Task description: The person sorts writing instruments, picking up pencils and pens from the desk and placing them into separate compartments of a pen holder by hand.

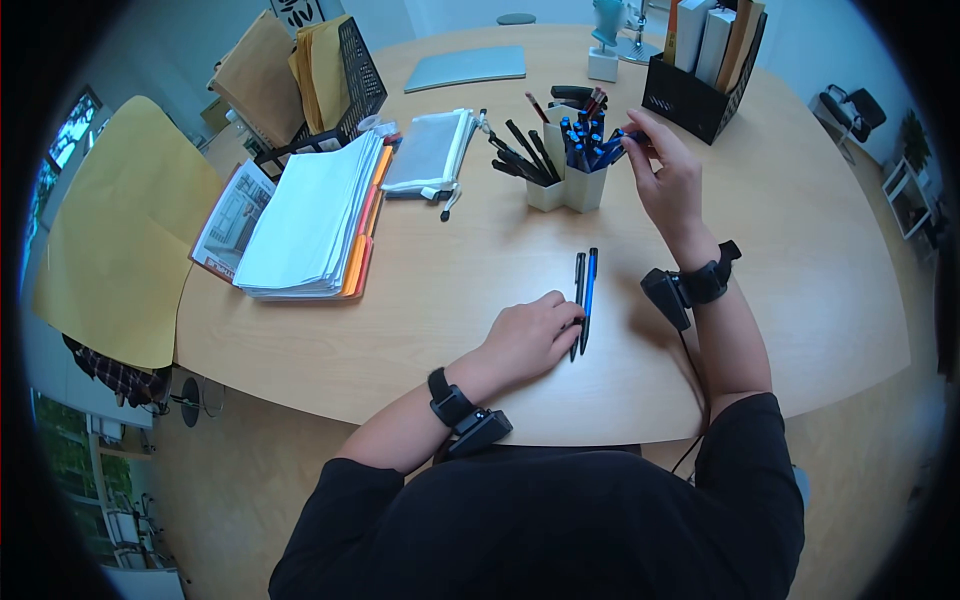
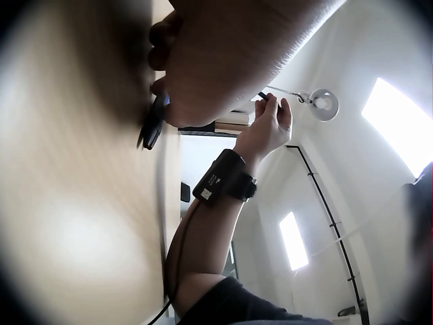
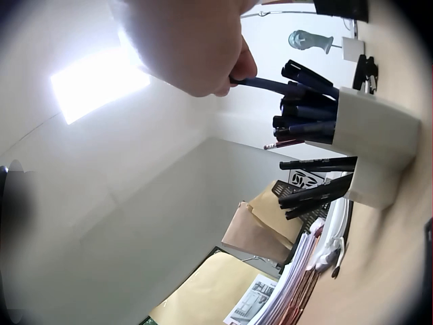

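My right hand (image 1: 668, 180) pinches the end of a dark blue pen (image 3: 267, 84) between thumb and fingertips. That pen slants out of the pale, many-sided pen holder (image 1: 584, 192), its other end among the blue pens (image 3: 308, 112) there. Black pens (image 1: 530, 155) fill the holder's left part. My left hand (image 1: 530, 340) rests on the tabletop with its fingertips against two pens lying side by side: a black pen (image 1: 579, 275) and a blue pen with a black tip (image 1: 590, 285). In the left wrist view that hand hides most of them.
Left on the table (image 1: 450, 270) lie a thick stack of papers (image 1: 310, 215) with orange dividers and a white pouch (image 1: 430, 155). Behind stand a closed laptop (image 1: 465, 68), a black file rack with envelopes (image 1: 355, 80), another black file box (image 1: 690, 98) and a small bust (image 1: 605, 30).
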`<state>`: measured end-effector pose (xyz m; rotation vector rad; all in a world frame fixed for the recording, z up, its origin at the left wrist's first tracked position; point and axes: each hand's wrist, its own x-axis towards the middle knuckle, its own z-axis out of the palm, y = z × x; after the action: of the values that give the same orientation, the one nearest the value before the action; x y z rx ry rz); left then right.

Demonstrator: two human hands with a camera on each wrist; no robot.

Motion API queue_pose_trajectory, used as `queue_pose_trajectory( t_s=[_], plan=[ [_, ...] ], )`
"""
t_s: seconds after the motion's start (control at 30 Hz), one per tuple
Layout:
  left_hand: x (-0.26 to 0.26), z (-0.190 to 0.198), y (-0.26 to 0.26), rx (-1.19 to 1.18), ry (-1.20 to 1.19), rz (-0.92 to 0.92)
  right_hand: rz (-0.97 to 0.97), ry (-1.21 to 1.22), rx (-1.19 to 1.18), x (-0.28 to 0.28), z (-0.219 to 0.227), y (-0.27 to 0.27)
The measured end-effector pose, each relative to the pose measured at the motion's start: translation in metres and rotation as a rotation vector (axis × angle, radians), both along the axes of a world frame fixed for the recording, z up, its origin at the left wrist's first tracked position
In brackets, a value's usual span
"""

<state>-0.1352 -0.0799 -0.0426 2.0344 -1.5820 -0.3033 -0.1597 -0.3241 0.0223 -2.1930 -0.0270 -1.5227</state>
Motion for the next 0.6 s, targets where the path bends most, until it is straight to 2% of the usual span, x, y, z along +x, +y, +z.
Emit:
queue_pose_trajectory(
  t_s=[0.07,0.13,0.17,0.23,0.33,0.37,0.47,0.53,0.57,0.6],
  plan=[
    [0.000,0.002,0.000,0.005,-0.006,0.046,0.009,-0.026,-0.024,0.000,-0.004,-0.002],
    [0.003,0.005,0.000,0.079,-0.052,0.114,-0.092,0.136,-0.015,-0.001,-0.008,-0.003],
    [0.003,0.007,0.001,0.089,-0.040,0.139,-0.092,0.137,-0.015,0.002,-0.014,-0.003],
    [0.006,0.000,0.000,0.065,-0.035,0.179,-0.352,0.245,-0.400,0.007,-0.023,-0.003],
    [0.012,-0.001,0.001,0.080,-0.062,0.283,-0.413,0.390,-0.415,0.005,-0.026,0.006],
    [0.014,0.001,0.001,0.120,-0.090,0.351,-0.414,0.390,-0.416,0.004,-0.025,0.008],
    [0.024,0.000,0.002,0.095,-0.019,0.380,-0.402,0.490,-0.392,0.001,-0.022,0.012],
    [0.026,0.006,0.001,0.056,0.010,0.387,-0.395,0.368,-0.354,0.001,-0.015,0.015],
    [0.023,0.012,0.002,-0.085,0.098,0.379,-0.394,0.366,-0.354,-0.001,-0.009,0.017],
    [0.022,0.014,0.003,-0.226,0.187,0.371,-0.281,0.280,-0.319,-0.003,-0.002,0.019]
  ],
)
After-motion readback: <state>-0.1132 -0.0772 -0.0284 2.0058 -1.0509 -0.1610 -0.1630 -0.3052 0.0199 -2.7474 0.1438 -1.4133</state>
